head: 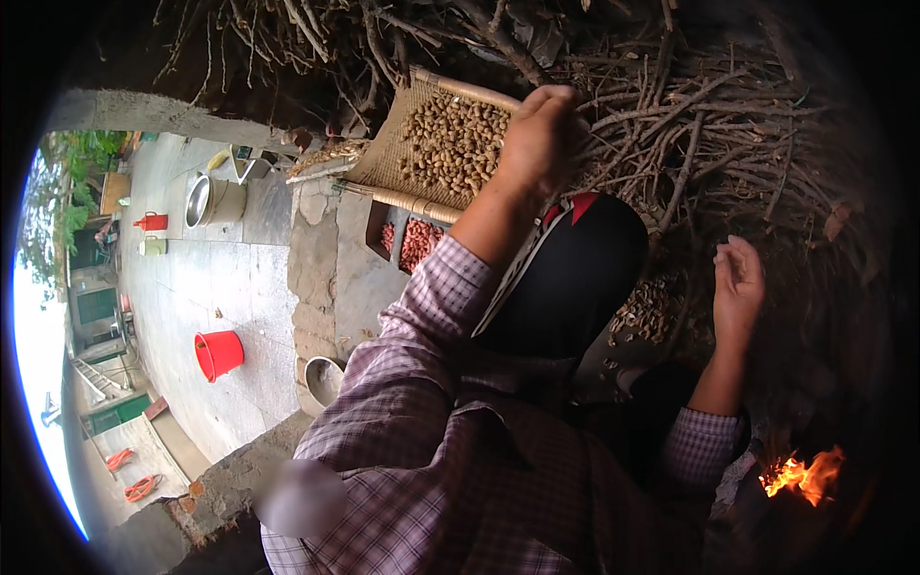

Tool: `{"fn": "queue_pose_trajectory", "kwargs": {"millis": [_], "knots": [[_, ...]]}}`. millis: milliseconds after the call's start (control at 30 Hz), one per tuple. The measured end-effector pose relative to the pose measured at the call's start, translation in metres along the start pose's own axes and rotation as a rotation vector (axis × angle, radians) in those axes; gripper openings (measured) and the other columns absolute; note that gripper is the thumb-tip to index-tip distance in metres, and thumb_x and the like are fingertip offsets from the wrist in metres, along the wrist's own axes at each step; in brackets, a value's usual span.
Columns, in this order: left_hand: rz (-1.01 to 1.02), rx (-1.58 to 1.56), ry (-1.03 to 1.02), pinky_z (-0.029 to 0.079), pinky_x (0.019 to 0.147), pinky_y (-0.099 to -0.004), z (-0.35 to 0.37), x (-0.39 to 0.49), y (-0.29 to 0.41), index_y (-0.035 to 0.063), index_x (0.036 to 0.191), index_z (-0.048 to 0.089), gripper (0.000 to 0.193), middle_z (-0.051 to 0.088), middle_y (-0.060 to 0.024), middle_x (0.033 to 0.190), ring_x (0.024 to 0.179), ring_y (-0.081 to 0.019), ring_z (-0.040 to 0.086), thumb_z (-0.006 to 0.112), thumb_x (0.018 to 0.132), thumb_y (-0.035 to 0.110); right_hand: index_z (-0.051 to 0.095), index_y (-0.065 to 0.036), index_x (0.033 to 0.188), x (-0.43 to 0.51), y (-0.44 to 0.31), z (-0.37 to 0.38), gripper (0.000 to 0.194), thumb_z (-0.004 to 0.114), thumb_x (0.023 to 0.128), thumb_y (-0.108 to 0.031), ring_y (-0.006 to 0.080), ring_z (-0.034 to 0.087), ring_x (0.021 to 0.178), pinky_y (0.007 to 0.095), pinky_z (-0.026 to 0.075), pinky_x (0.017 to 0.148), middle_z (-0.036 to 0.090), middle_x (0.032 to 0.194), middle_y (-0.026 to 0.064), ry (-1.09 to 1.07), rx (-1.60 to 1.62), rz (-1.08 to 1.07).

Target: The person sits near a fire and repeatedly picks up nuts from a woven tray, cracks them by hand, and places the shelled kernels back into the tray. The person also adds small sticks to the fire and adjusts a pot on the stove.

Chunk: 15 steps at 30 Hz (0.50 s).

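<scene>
My left hand (540, 140) is closed in a fist above the right edge of a woven winnowing basket (381, 162), near the piled sticks. Its fingers are turned away and dim, so whether they hold anything is hidden. Unshelled peanuts (456, 140) lie spread in the basket. Below its rim, a divided box (377, 226) holds pink shelled peanut kernels (419, 243), partly covered by my left forearm. My right hand (738, 291) is raised apart on the right, fingers loosely curled, nothing visible in it. Peanut shells (647, 313) are heaped on the floor between my knee and that hand.
Flames (801, 476) burn at lower right, below my right forearm. Dry branches (675, 136) pile up beyond the basket. A metal bowl (323, 381) sits by my left elbow. In the paved courtyard stand a red bucket (219, 354) and a pale bucket (228, 201).
</scene>
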<state>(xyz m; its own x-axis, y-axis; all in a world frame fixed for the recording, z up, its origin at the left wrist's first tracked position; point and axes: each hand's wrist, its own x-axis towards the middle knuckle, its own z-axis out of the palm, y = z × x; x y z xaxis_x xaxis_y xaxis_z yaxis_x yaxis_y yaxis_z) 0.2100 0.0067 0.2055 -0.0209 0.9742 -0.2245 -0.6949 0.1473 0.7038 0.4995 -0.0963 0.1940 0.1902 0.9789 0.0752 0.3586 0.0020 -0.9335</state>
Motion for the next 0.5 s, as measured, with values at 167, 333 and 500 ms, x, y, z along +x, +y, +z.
{"fn": "queue_pose_trajectory", "kwargs": {"millis": [167,333,500], "knots": [[-0.208,0.629,0.515,0.048,0.059,-0.0315,-0.155,-0.002,-0.014,0.0033,0.096,0.061,0.021,0.059,-0.0065,0.067,0.062,-0.02,0.057,0.058,0.086,0.022,0.055,-0.002,0.111,0.001,0.0,0.007,0.021,0.055,0.089,-0.001,0.0106,0.055,0.086,0.0245,0.046,0.077,0.058,0.093,0.0037,-0.136,-0.034,0.113],[0.088,1.55,0.568,0.049,0.076,-0.0406,-0.251,-0.017,-0.01,0.0029,0.09,0.064,0.023,0.065,-0.0206,0.084,0.082,-0.0358,0.063,0.058,0.08,0.023,0.054,0.0,0.111,0.002,0.006,0.012,0.021,0.053,0.09,-0.001,0.0117,0.056,0.088,0.0246,0.046,0.079,0.059,0.095,0.0055,-0.229,-0.097,0.2],[0.002,1.773,0.432,0.049,0.073,-0.042,-0.262,-0.019,-0.004,0.0091,0.092,0.064,0.019,0.065,-0.0179,0.083,0.08,-0.0349,0.063,0.057,0.081,0.023,0.055,-0.001,0.111,0.006,0.011,0.017,0.021,0.053,0.09,-0.001,0.0108,0.056,0.086,0.024,0.045,0.076,0.06,0.093,0.0054,-0.256,-0.173,0.177]]}}
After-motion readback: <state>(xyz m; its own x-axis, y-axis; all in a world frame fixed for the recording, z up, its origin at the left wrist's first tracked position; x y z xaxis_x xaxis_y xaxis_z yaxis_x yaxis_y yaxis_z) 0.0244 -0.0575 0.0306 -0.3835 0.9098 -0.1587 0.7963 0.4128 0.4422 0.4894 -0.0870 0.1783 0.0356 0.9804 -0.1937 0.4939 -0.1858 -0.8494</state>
